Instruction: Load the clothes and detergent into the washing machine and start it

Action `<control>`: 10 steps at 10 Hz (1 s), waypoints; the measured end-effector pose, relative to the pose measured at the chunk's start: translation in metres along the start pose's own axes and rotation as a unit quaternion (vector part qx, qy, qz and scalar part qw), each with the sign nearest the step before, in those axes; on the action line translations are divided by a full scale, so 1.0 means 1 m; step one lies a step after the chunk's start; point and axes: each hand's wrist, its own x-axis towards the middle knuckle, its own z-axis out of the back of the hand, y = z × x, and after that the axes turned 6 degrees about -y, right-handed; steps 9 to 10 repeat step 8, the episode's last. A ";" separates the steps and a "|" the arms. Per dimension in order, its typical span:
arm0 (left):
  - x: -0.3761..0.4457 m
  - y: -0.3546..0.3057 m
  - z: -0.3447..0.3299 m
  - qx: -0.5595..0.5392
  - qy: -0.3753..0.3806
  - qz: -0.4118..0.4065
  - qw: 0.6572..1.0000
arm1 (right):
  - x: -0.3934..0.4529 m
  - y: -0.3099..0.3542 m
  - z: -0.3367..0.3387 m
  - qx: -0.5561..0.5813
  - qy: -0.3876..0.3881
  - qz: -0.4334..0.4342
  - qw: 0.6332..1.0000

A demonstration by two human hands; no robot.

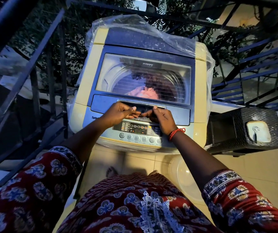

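A cream and blue top-loading washing machine (91, 68) stands in front of me with its glass lid (143, 76) down. Pink and dark clothes (145, 93) show through the glass inside the drum. Both hands meet over the lid's front handle (145, 105), just above the control panel (138, 132). My left hand (118, 113) and my right hand (161, 118) have curled fingers and pinch a small dark, shiny packet-like thing (141, 114) between them. I cannot tell what it is.
A clear plastic cover (135, 26) is pushed to the back of the machine. A black woven box (235, 130) with a white dish and spoon on top stands at the right. A translucent tub (183, 175) sits on the tiled floor. Metal railings (34, 64) run along the left, blue stairs at the right.
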 end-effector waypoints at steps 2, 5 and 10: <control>-0.003 -0.002 -0.004 0.003 -0.014 -0.003 1.000 | -0.002 -0.003 -0.001 -0.018 -0.013 0.007 1.000; -0.005 -0.004 -0.009 -0.010 -0.045 0.007 0.999 | -0.006 -0.003 -0.007 -0.016 -0.038 0.013 0.999; 0.008 -0.027 -0.012 0.047 -0.189 -0.037 0.980 | 0.013 0.034 -0.029 -0.297 -0.098 0.181 0.933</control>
